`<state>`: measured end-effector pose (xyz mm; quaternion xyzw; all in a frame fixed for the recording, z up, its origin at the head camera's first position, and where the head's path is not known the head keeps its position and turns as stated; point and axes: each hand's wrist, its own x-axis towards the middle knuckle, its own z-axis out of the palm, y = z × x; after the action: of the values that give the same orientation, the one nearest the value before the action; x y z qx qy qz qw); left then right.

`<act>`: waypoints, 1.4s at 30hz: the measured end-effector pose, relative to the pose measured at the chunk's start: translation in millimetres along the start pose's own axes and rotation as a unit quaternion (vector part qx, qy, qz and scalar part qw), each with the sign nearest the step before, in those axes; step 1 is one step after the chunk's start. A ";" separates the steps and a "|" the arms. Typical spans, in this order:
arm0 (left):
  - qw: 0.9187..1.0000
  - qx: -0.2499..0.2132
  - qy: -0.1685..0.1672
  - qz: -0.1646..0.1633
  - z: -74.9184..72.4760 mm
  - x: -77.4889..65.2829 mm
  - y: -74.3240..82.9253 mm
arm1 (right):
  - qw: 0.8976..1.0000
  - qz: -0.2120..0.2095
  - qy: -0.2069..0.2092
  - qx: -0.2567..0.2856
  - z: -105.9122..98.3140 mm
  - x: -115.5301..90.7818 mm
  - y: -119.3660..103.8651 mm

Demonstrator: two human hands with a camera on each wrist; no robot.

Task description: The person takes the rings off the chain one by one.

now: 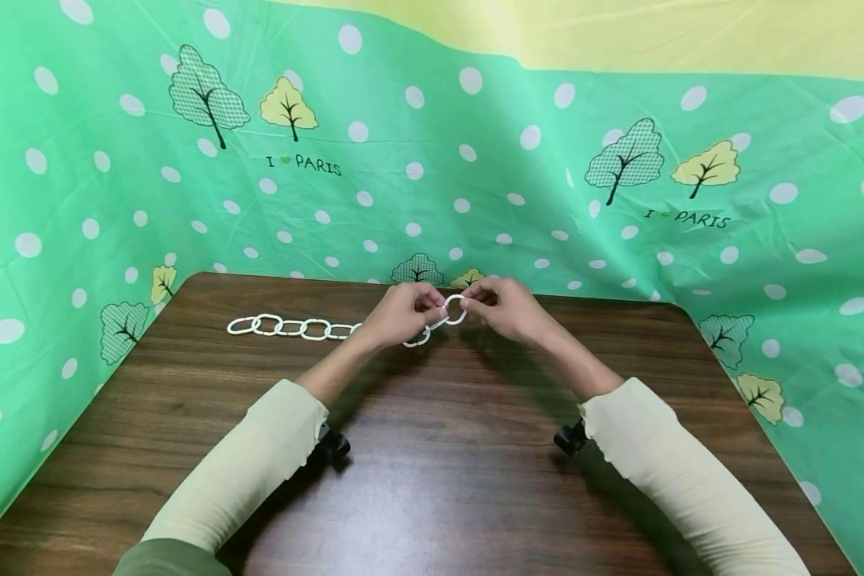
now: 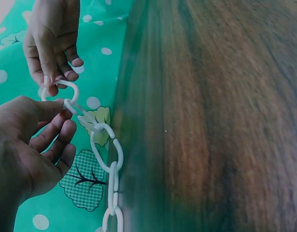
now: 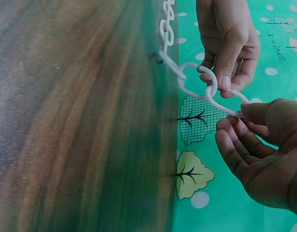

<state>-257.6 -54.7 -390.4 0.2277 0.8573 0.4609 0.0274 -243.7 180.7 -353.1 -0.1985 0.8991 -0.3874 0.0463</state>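
A chain of white oval links (image 2: 113,181) runs from the left part of the table to both hands. My left hand (image 1: 402,314) pinches a link near the chain's right end between thumb and index finger, its other fingers loosely bent. My right hand (image 1: 510,309) pinches the end link (image 3: 217,106) between thumb and fingertips. In the right wrist view this end link passes through the link at the left fingertips. Small gaps show in some links. The stretch by the hands is lifted; the left hand hides part of the chain in the head view.
The far part of the chain (image 1: 279,327) lies stretched out on the dark wooden table (image 1: 461,480). Behind the table's back edge hangs a green cloth (image 1: 374,200) with white dots and printed trees. Small black devices (image 1: 570,438) sit at both wrists.
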 end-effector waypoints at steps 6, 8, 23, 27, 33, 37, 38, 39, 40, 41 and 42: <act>1.000 -0.023 0.020 -0.003 -3.1 -0.7 4.1 | 1.000 -0.005 0.004 0.017 -2.0 1.0 -1.9; 0.999 -0.028 0.026 -0.004 -4.1 -1.2 5.7 | 1.000 -0.005 0.005 0.023 -1.9 1.1 -2.8; 0.998 -0.048 0.033 0.006 -10.3 -4.9 4.1 | 0.999 -0.029 0.010 0.024 -4.2 3.2 -10.2; 0.998 -0.051 0.023 0.011 -12.1 -7.7 0.6 | 0.999 -0.033 0.010 0.028 -3.3 3.7 -9.7; 0.999 -0.039 0.013 0.000 -12.2 -12.1 -6.5 | 0.999 -0.034 0.012 0.027 -2.1 3.1 -10.0; 1.000 -0.029 0.001 -0.005 -10.4 -11.9 -11.2 | 0.999 -0.031 0.013 0.024 -1.0 2.7 -9.9; 1.000 -0.027 -0.004 -0.004 -10.0 -11.6 -12.3 | 0.999 -0.030 0.014 0.025 -0.6 2.5 -9.7; 1.000 -0.024 -0.008 -0.002 -9.6 -11.1 -13.3 | 0.999 -0.029 0.014 0.024 -0.3 2.4 -9.5; 1.000 -0.020 -0.012 -0.001 -9.2 -10.7 -14.2 | 0.999 -0.028 0.014 0.023 0.0 2.2 -9.4; 1.000 -0.016 -0.015 0.000 -9.0 -10.5 -14.6 | 0.999 -0.027 0.015 0.022 0.2 2.0 -9.2; 1.000 -0.012 -0.018 0.002 -8.7 -10.3 -15.4 | 0.999 -0.026 0.015 0.021 0.4 1.7 -9.2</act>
<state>-256.2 -73.0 -399.4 0.2373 0.8506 0.4671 0.0451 -242.3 174.1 -346.7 -0.2149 0.8860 -0.4101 0.0264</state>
